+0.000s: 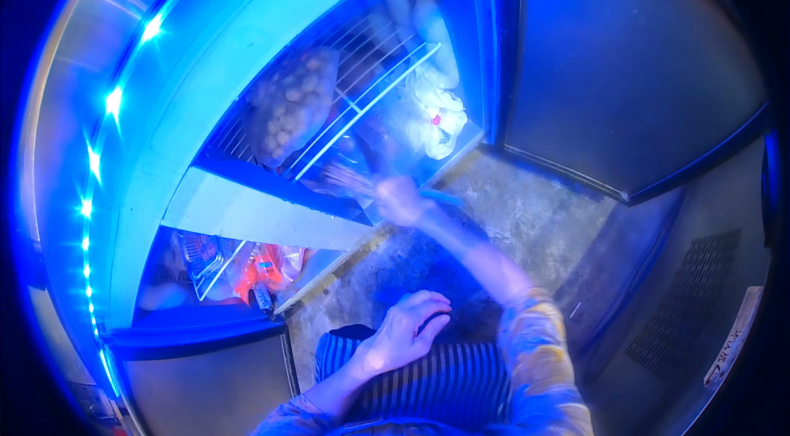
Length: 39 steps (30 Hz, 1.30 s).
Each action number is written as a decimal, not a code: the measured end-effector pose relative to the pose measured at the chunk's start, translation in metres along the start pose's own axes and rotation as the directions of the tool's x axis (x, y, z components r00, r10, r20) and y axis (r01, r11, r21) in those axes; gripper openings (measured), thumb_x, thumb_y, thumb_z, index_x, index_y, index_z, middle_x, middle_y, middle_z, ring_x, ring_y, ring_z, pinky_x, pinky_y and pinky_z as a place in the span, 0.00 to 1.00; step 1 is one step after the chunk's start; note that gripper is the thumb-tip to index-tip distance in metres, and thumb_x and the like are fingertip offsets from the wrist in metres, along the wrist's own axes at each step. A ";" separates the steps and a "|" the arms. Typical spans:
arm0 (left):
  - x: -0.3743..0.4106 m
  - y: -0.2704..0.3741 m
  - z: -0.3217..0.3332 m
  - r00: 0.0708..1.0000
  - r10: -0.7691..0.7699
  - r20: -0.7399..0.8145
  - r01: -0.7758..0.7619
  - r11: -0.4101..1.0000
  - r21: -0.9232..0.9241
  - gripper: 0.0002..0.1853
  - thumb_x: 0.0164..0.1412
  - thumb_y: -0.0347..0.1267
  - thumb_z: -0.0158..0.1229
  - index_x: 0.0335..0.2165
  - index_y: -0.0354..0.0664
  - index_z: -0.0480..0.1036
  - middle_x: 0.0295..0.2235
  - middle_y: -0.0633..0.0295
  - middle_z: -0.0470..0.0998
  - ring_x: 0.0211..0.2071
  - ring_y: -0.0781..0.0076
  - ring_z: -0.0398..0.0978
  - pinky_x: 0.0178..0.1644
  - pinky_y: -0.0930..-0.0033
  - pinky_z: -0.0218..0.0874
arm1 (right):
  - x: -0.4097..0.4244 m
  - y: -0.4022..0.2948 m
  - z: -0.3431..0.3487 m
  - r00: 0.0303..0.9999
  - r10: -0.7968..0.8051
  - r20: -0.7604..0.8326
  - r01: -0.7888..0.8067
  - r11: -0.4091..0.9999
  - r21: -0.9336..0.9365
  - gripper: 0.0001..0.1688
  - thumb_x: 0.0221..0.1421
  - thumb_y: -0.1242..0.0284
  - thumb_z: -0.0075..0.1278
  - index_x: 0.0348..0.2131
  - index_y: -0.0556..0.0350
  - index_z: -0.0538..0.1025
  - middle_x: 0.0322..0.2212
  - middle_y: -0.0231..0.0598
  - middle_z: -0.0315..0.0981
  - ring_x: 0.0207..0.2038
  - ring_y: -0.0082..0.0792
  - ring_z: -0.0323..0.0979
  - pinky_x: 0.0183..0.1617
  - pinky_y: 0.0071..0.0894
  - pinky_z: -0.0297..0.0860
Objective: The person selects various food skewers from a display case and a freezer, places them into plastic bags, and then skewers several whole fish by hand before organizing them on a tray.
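My right hand [398, 198], blurred, reaches to the lower front of an open cabinet compartment that looks like part of a fridge. Pale streaks lie at its fingers, and whether it grips anything cannot be made out. Above and left of it is a white wire shelf [364, 107], bearing a clear bag of small round pieces [296, 102]. White plastic bags [437, 115] are bunched on the compartment's right side. My left hand [407, 328] hovers over a striped apron [432, 377], thumb and fingers apart, holding nothing.
A second compartment at left holds an orange-red plastic package [262, 269] and a clear plastic container [200, 257]. Open doors flank the compartments, a large one [617, 78] at right and another [210, 374] at lower left. Below is a stained floor [518, 195]; a vented panel [685, 300] stands at right.
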<state>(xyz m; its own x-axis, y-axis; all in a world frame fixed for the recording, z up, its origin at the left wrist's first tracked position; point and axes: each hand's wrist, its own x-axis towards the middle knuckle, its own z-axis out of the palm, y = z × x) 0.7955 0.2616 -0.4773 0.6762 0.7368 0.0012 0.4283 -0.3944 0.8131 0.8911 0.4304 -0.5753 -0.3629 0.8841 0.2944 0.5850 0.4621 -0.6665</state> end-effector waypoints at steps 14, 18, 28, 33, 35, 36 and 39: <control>-0.007 -0.002 -0.030 0.990 -0.046 -0.134 0.050 0.998 0.031 0.07 0.46 0.25 0.55 0.28 0.36 0.72 0.31 0.56 0.73 0.34 0.61 0.70 0.40 0.68 0.60 | 0.061 0.050 0.030 0.872 0.029 -0.488 -0.284 0.842 -0.458 0.42 0.46 0.56 0.43 0.50 0.71 0.53 0.46 0.67 0.54 0.53 0.59 0.48 0.55 0.58 0.41; -0.006 -0.002 -0.028 0.990 -0.057 -0.132 0.063 0.997 0.041 0.06 0.46 0.25 0.55 0.28 0.37 0.72 0.31 0.56 0.73 0.34 0.61 0.70 0.40 0.68 0.60 | 0.048 0.028 0.009 0.911 0.379 -0.160 -0.408 0.788 -0.460 0.48 0.43 0.59 0.49 0.52 0.72 0.46 0.44 0.62 0.58 0.51 0.51 0.53 0.54 0.49 0.49; -0.005 0.000 -0.029 0.988 -0.091 -0.122 0.098 0.994 0.051 0.06 0.46 0.25 0.54 0.27 0.35 0.72 0.30 0.54 0.73 0.33 0.61 0.71 0.39 0.68 0.60 | 0.073 0.001 0.096 0.996 0.070 0.046 -0.064 0.991 -0.118 0.11 0.43 0.76 0.41 0.24 0.56 0.76 0.25 0.44 0.73 0.31 0.40 0.72 0.34 0.40 0.67; 0.002 0.002 -0.028 0.991 -0.072 -0.111 0.080 0.994 0.073 0.05 0.45 0.24 0.55 0.26 0.34 0.71 0.29 0.54 0.73 0.33 0.59 0.70 0.38 0.67 0.60 | 0.073 0.060 0.109 0.990 0.144 0.003 -0.132 0.910 -0.393 0.09 0.41 0.74 0.44 0.24 0.49 0.77 0.22 0.38 0.74 0.29 0.34 0.73 0.29 0.40 0.67; -0.001 -0.001 -0.029 0.992 -0.072 -0.108 0.080 0.994 0.074 0.06 0.46 0.24 0.54 0.27 0.34 0.72 0.30 0.54 0.73 0.33 0.61 0.71 0.39 0.68 0.60 | 0.066 0.077 0.087 0.976 0.218 -0.002 -0.199 0.889 -0.411 0.10 0.42 0.70 0.46 0.27 0.51 0.76 0.22 0.39 0.74 0.29 0.34 0.73 0.30 0.38 0.67; -0.002 -0.002 -0.030 0.992 -0.072 -0.107 0.080 0.994 0.072 0.06 0.46 0.24 0.53 0.28 0.34 0.72 0.30 0.53 0.73 0.33 0.61 0.71 0.39 0.69 0.60 | 0.058 0.084 0.073 0.971 0.240 0.021 -0.208 0.880 -0.428 0.13 0.43 0.68 0.46 0.30 0.53 0.75 0.23 0.39 0.74 0.29 0.35 0.73 0.31 0.37 0.67; -0.003 -0.002 -0.030 0.991 -0.065 -0.119 0.072 0.996 0.051 0.06 0.46 0.24 0.53 0.27 0.34 0.72 0.30 0.54 0.73 0.34 0.61 0.71 0.39 0.69 0.60 | 0.011 0.095 0.042 0.914 0.228 -0.336 -0.238 0.971 0.012 0.23 0.48 0.63 0.45 0.40 0.60 0.68 0.28 0.45 0.72 0.34 0.44 0.70 0.38 0.36 0.65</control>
<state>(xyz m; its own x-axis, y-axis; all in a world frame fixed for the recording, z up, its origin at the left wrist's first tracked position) 0.7746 0.2772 -0.4612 0.5704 0.8212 0.0174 0.5056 -0.3677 0.7805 0.9118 0.4812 -0.6637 0.0455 0.9367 0.3472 0.6460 0.2375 -0.7255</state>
